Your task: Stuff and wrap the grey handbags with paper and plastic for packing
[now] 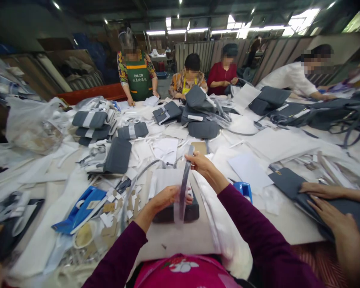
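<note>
Your grip is split along one grey strap [184, 180]: your right hand [199, 162] pinches its upper end with fingers closed on it, and your left hand [165, 199] clamps its lower part, thumb and fingers together around the band. The strap runs upright between your two hands, curving slightly, held above a dark grey bag [174, 213] that lies on the bench [180, 240] right in front of you. A white paper sheet [168, 178] rests just beyond the bag, partly behind the strap.

To your left on the bench lies a blue tape dispenser [82, 208] among scraps of white and brown paper. A second blue object [244, 189] sits just right of your right forearm. At the right edge, another person's two hands [321, 198] press flat on a dark grey panel [288, 182], well apart from yours. Farther back, stacks of grey bags [198, 108] cover the middle of the bench, and four people stand or sit along its far side.
</note>
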The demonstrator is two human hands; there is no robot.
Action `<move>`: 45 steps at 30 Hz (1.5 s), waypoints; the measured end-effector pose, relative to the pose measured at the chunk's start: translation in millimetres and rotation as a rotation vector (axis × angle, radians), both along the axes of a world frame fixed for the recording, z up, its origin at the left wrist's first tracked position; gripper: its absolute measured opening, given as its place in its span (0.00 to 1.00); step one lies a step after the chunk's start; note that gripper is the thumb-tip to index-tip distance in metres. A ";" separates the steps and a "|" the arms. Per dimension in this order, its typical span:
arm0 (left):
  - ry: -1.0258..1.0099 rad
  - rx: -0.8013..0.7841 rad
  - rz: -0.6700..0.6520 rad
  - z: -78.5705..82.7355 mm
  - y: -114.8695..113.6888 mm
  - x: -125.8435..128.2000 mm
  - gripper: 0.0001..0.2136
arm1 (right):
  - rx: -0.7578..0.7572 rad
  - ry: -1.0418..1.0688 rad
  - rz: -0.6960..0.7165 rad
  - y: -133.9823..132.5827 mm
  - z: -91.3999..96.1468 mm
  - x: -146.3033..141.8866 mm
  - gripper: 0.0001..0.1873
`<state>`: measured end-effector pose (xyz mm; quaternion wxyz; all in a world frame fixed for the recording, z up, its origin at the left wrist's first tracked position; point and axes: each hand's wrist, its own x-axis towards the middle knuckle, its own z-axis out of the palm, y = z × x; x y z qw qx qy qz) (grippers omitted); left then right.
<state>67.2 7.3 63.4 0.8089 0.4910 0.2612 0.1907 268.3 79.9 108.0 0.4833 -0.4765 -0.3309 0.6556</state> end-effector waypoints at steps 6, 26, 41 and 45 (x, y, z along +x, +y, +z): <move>0.051 -0.042 0.190 4.7 -35.1 -4.4 0.20 | 0.026 0.294 0.002 -7.2 6.0 -29.1 0.07; -0.097 0.016 0.720 20.3 -66.3 23.0 0.14 | 0.226 0.126 0.242 -104.3 -5.7 -59.7 0.22; -0.273 -0.097 0.849 52.9 -25.4 39.5 0.12 | 0.188 -0.130 0.137 -229.4 -73.7 -52.4 0.27; -0.200 -0.090 0.716 55.6 -37.6 42.5 0.15 | 0.241 -0.196 0.075 -212.8 -67.0 -42.3 0.27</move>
